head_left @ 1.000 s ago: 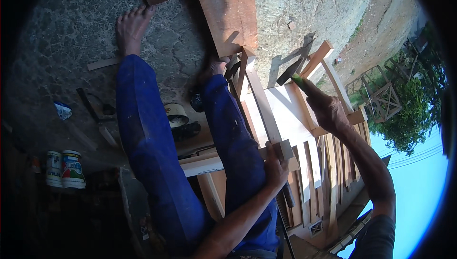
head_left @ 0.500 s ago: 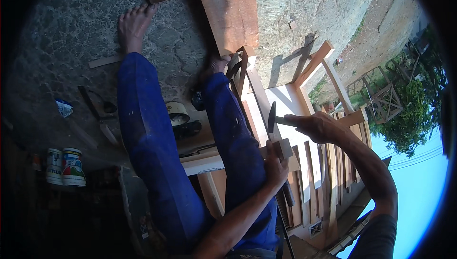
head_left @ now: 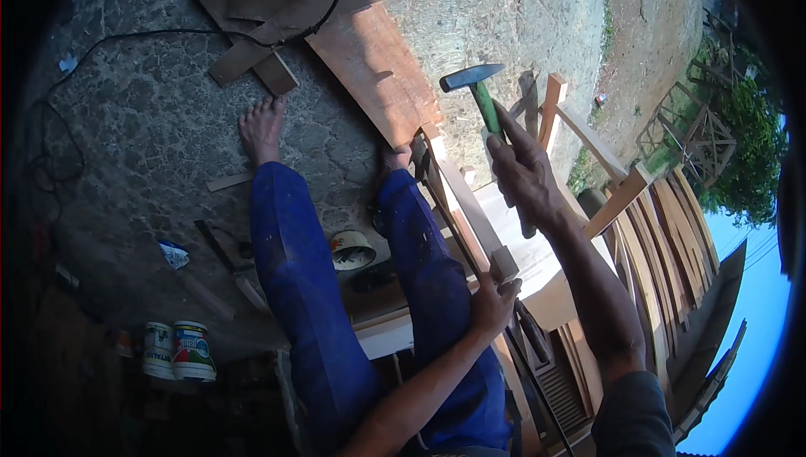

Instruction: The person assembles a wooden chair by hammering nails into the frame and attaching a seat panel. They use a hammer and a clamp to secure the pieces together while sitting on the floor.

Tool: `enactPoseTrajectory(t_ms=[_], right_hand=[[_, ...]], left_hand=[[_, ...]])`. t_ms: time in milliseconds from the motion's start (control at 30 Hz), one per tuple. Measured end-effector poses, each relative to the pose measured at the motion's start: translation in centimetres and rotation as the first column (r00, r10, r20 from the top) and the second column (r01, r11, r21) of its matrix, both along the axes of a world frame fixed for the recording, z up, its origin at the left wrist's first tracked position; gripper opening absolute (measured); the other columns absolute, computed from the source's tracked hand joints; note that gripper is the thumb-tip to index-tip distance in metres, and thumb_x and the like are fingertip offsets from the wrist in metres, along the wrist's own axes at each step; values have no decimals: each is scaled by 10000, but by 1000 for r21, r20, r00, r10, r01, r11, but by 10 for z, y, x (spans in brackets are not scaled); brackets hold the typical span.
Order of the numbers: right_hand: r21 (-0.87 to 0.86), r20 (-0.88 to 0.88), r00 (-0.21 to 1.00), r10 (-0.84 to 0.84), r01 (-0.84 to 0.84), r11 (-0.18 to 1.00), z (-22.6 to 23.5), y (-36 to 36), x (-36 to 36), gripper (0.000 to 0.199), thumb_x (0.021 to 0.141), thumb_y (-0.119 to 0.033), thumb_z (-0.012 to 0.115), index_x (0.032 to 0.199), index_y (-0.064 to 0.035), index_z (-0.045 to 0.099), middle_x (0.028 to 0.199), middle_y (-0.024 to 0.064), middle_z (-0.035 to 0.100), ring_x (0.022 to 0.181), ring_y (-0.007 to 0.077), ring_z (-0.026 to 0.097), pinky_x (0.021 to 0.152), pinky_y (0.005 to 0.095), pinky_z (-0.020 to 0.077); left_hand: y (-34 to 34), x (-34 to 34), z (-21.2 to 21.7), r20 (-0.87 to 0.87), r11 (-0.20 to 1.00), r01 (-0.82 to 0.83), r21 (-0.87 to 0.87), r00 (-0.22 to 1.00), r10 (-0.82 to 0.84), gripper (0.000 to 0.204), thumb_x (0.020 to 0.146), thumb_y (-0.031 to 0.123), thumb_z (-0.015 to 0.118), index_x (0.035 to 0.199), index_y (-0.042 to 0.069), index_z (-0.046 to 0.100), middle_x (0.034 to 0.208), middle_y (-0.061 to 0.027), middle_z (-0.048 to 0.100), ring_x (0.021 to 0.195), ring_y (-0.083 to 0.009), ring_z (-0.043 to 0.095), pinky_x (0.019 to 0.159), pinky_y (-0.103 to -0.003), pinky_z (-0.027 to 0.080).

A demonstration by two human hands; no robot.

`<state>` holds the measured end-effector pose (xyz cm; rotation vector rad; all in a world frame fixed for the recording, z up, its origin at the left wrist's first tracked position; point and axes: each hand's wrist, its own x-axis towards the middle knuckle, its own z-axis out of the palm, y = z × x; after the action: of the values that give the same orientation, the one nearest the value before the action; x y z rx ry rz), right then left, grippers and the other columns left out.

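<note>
Green-handled steel hammer [head_left: 478,100] is rising in my right hand [head_left: 525,176], head at twelve o'clock; my left hand [head_left: 494,302] is pinching a small wooden block [head_left: 504,262] at six o'clock.

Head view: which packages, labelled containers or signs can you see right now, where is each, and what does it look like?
Two labelled cans: standing side by side on the ground at lower left, left of the blue trouser legs; cylinders, pale with green and red label bands.
Small wrapper: lying on the stone ground above the cans; crumpled, white and blue.
Round container: between the legs; open, pale inside with a reddish printed rim.
No signs or screens.
</note>
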<state>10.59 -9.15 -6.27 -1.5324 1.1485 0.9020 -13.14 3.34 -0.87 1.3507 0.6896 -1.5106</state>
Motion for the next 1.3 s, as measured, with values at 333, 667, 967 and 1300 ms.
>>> enactPoseTrajectory(t_ms=[333,667,967,1300], right_hand=[[-23,323,777,-540,577,817,108,93,-32,353,986,-218,623,1279,-42,532,895,62,646,788,133,619,704,341,504],[-279,222,747,-626,664,694,112,227,-195,433,946,-221,594,1334,-49,508,958,251,678,909,425,678,793,466,517],[-327,12,267,-964,912,249,-7,399,-273,692,891,-182,604,1522,-103,331,1332,274,564,1204,413,578,994,455,455],[-261,-153,143,-978,949,179,-151,476,-248,645,838,-138,594,1462,-99,435,1196,260,646,1093,417,638,910,484,506]], left_hand=[[116,190,-58,107,991,-69,118,993,56,326,1042,219,474,1254,-15,556,1162,-138,615,935,-237,694,701,-287,557],[20,274,-26,929,540,840,46,162,-332,372,961,199,640,1273,2,588,1257,-159,634,1113,-254,636,912,-345,503],[-82,130,-13,852,-495,705,508,-496,167,723,759,324,816,1363,71,508,1371,-147,559,1333,-343,481,1086,-447,416],[-76,114,-32,770,-511,587,628,-564,298,749,843,257,712,1492,145,357,1172,-183,653,967,-384,679,735,-468,557]])
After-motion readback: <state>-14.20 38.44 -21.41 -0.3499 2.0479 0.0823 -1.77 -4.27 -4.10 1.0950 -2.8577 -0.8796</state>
